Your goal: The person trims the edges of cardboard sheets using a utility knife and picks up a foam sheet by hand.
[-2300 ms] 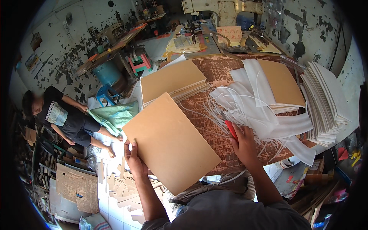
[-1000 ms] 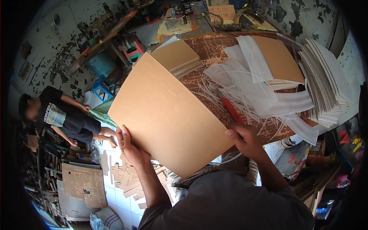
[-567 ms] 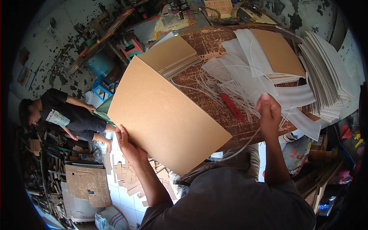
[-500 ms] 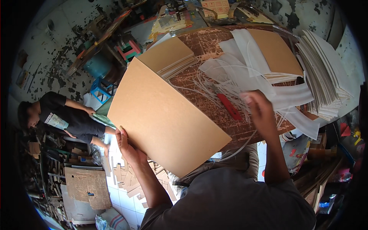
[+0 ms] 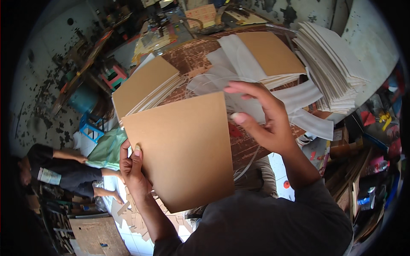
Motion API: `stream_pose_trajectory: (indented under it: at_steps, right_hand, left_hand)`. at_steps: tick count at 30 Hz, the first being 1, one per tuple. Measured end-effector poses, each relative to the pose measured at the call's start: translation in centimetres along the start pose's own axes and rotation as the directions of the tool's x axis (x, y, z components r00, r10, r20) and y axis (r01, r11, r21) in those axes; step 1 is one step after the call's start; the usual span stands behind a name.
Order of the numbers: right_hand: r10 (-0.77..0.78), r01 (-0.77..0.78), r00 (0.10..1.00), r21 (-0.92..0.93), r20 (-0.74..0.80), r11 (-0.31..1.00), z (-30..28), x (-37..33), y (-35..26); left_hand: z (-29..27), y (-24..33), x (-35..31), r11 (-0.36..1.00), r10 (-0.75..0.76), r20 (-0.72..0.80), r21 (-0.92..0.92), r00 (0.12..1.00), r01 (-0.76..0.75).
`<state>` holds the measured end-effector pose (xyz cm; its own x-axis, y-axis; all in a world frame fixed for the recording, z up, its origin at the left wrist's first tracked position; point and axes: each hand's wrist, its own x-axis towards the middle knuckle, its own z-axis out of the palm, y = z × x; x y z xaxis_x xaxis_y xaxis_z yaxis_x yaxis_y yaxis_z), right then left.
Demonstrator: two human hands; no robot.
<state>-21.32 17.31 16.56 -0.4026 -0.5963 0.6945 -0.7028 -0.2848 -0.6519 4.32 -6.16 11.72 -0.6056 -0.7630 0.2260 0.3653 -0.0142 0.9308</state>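
Observation:
A flat brown board (image 5: 183,149) is held up in front of me, tilted over the table's near edge. My left hand (image 5: 136,173) grips its left edge, thumb on the face and fingers behind. Beside the board's right upper corner, my right hand (image 5: 262,117) is open, thumb and fingers apart with nothing between them. Behind the board, the red cutter (image 5: 234,130) on the table is mostly hidden. Thin white strips (image 5: 205,83) lie loose there too.
Brown boards (image 5: 149,81) are stacked at the table's left, and another brown-topped stack (image 5: 273,53) lies on white foam sheets farther right. A tall white stack (image 5: 331,64) stands at the far right. Left of me, a person (image 5: 64,168) handles green sheeting (image 5: 106,149); brown offcuts (image 5: 136,222) litter the floor.
The board has turned to stand more upright in my left hand. My right hand has come in left toward its corner, fingers spreading. The whole view has shifted.

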Motion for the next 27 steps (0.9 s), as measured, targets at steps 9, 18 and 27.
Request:
stream_pose_trajectory:
  at_steps: [9, 18, 27]
  right_hand:
    - [0.265, -0.102, 0.847, -0.349, 0.461, 0.932, -2.0, 2.6, -0.8]
    - [0.505, -0.5, 0.859, -0.074, 0.084, 0.863, -13.5, 1.7, -2.5]
    - [-0.329, -0.153, 0.53, -0.47, -0.781, 0.869, -34.8, 0.7, -3.6]
  left_hand:
    - [9.1, 1.7, -1.1, 0.975, -0.107, 0.247, 0.213, 0.963, 0.054]
    - [6.9, 2.4, -0.4, 0.938, -0.126, 0.41, 0.346, 0.903, -0.026]
    - [2.4, -0.4, 1.1, 0.979, -0.045, 0.114, 0.202, 0.992, 0.021]
